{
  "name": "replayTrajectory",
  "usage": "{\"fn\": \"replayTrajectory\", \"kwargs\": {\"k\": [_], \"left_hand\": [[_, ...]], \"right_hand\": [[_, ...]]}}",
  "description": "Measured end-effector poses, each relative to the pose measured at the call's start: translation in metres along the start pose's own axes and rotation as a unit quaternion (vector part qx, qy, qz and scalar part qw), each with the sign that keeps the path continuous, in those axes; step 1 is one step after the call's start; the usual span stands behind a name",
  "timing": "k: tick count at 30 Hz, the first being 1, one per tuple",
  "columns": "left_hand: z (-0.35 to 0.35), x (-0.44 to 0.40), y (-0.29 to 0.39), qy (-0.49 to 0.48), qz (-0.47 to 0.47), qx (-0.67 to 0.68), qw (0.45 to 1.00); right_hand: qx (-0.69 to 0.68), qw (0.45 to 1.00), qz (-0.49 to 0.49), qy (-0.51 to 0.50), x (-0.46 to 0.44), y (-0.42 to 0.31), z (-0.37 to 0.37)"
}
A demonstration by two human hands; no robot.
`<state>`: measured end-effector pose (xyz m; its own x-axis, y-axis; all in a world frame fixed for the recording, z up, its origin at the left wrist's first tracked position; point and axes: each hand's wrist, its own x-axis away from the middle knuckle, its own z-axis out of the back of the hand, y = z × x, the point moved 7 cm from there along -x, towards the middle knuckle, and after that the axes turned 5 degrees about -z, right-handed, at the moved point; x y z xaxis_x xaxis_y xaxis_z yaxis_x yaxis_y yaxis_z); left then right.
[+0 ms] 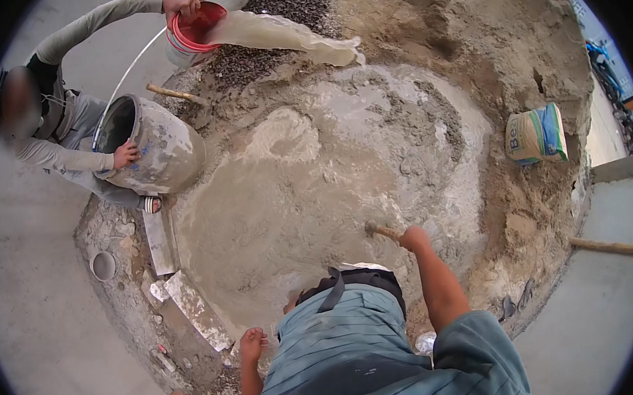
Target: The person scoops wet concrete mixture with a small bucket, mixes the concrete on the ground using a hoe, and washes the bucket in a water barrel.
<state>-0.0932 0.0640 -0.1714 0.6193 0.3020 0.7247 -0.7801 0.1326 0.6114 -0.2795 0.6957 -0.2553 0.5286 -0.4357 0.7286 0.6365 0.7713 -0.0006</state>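
Observation:
My right hand (413, 239) is closed around a wooden tool handle (386, 231) above the wet mix. One end of that handle points to the left; whatever is at its other end is hidden, so I cannot tell the tool's kind. My left hand (253, 343) hangs low beside my body with its fingers loosely bent and apart, and nothing shows in it. In front of me spreads a wide pool of wet grey cement mix (280, 207), with thicker lumps toward its far right.
A co-worker (68, 112) at the left pours cloudy water (283, 35) from a red bucket (198, 29), other hand on a large drum (162, 146). Dark gravel (288, 1), sand (502, 23) and a cement bag (535, 135) border the pool. Concrete blocks (196, 309) edge its left.

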Motion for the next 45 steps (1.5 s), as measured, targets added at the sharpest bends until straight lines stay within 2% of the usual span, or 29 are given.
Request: {"fn": "replayTrajectory", "kwargs": {"k": [3,6,9,12,13,21,22,24,27,39,45], "left_hand": [[-0.015,0.011,-0.010,-0.003,0.018,-0.042,0.999],[-0.016,0.026,-0.026,-0.010,0.024,-0.086,0.996],[-0.002,0.017,-0.083,-0.025,-0.019,-0.081,0.996],[0.002,0.011,-0.105,-0.024,-0.038,-0.082,0.996],[0.006,0.010,-0.108,-0.023,-0.042,-0.080,0.996],[0.009,-0.018,-0.093,-0.032,-0.065,-0.024,0.997],[0.009,-0.023,-0.092,-0.009,-0.049,-0.046,0.998],[0.006,-0.030,-0.088,-0.024,-0.058,-0.033,0.997],[0.006,-0.032,-0.082,-0.028,-0.059,-0.047,0.997],[0.004,-0.024,-0.081,-0.031,-0.058,-0.084,0.994],[0.003,-0.026,-0.079,-0.027,-0.063,-0.074,0.995]], "right_hand": [[-0.003,0.999,-0.020,0.025,0.007,0.009,0.005],[0.025,0.999,-0.013,-0.047,0.017,0.002,0.009],[0.000,0.998,-0.039,-0.053,0.017,0.001,0.006],[-0.004,0.999,-0.002,0.045,0.005,0.001,0.002],[-0.008,0.999,0.000,0.040,0.000,0.003,-0.002],[-0.009,0.999,0.009,0.051,-0.015,-0.004,0.003],[-0.021,0.998,0.004,0.059,-0.017,0.000,0.001],[-0.043,0.996,-0.002,0.073,-0.010,-0.001,0.005],[-0.042,0.998,0.004,0.037,-0.001,-0.001,0.012],[-0.046,0.999,-0.003,0.018,-0.002,-0.005,0.013],[-0.018,0.998,0.023,0.049,0.001,-0.009,0.021]]}}
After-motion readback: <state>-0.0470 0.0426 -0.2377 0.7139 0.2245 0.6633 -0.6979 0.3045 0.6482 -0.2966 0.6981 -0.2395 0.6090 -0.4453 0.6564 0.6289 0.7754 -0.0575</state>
